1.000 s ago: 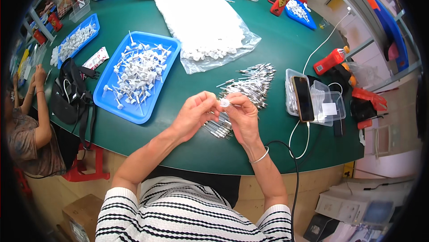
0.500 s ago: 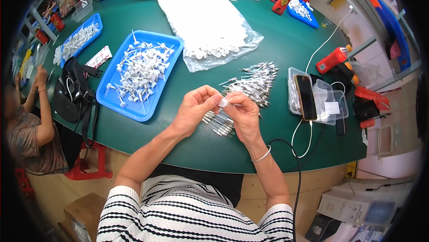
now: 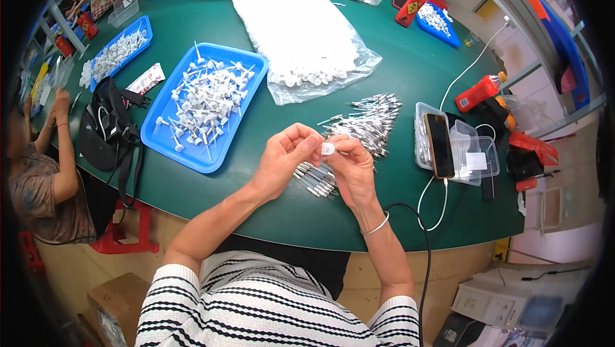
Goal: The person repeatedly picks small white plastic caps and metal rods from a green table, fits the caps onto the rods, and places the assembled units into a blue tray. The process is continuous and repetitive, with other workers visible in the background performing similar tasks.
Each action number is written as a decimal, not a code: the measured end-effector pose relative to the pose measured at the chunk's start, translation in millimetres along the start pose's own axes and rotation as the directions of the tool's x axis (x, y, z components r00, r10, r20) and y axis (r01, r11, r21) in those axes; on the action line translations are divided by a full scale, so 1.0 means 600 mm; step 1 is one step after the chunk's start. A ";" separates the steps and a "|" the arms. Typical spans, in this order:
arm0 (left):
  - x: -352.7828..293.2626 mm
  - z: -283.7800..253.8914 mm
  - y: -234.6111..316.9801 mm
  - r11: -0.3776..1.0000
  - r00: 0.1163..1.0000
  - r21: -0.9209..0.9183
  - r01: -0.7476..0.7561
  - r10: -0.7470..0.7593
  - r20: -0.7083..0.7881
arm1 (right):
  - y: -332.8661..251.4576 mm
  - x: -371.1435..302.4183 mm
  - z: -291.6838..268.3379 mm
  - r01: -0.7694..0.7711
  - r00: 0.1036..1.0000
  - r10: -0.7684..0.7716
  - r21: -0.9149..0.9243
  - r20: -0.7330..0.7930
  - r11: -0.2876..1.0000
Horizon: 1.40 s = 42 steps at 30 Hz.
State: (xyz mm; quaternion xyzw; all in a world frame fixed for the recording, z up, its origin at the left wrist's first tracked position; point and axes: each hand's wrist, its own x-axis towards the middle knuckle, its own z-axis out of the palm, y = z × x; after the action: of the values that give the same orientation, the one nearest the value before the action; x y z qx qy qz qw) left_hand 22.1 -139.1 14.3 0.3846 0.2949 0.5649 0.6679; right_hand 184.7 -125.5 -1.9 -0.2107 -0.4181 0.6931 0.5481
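Note:
Over the near side of the table, my left hand (image 3: 284, 160) and my right hand (image 3: 353, 171) meet at their fingertips. Pinched between them is a small round white plastic cap (image 3: 327, 148); whether a rod is attached to it is hidden by the fingers. Just beyond and beneath my hands lies a heap of thin metal rods (image 3: 366, 126), with more rods (image 3: 315, 180) lined up closer to me. To the left, a blue tray (image 3: 151, 130) holds many white caps fitted on thin rods.
A clear bag of white caps (image 3: 301, 33) lies past the rods. At right are clear plastic boxes (image 3: 474, 139), a phone (image 3: 439, 145), a white cable (image 3: 442, 209) and a red bottle (image 3: 477, 91). A black bag (image 3: 102, 129) sits at left, near another person (image 3: 54, 180).
The white cap has turned a little between my fingertips, showing more of its round face. Both hands stay in nearly the same place, and the whole view has shifted slightly.

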 end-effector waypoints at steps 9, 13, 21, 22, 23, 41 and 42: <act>0.000 -0.010 0.008 0.991 0.998 0.124 -0.053 0.050 0.024 | 0.002 0.000 -0.005 -0.006 1.000 0.006 0.020 0.009 1.000; 0.000 -0.010 0.012 0.986 0.999 0.164 -0.015 0.010 0.032 | 0.002 -0.001 -0.007 -0.013 1.000 0.013 0.009 0.006 1.000; 0.003 -0.017 0.016 0.991 0.995 0.123 0.054 -0.063 0.076 | 0.003 0.000 -0.009 -0.021 0.999 0.022 -0.014 0.045 1.000; 0.003 -0.017 0.016 0.992 0.993 0.109 0.058 -0.068 0.092 | 0.003 0.000 -0.009 -0.023 0.998 0.024 -0.014 0.057 1.000; 0.004 -0.017 0.017 0.994 0.991 0.095 0.062 -0.073 0.109 | 0.002 0.001 -0.010 -0.025 0.997 0.026 -0.014 0.070 1.000; 0.002 -0.013 -0.001 0.996 0.987 -0.053 0.073 -0.064 0.145 | 0.002 0.001 0.000 -0.104 0.993 0.094 0.163 0.066 0.981; 0.001 -0.014 -0.004 0.996 0.988 -0.036 0.076 -0.070 0.136 | 0.001 -0.001 -0.001 -0.097 0.995 0.090 0.157 0.050 0.983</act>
State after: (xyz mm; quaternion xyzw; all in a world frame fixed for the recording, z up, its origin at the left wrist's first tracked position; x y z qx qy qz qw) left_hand 16.5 -137.2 7.8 0.3973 0.2513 0.5186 0.7142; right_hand 185.1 -125.8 -2.9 -0.1705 -0.3627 0.7536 0.5210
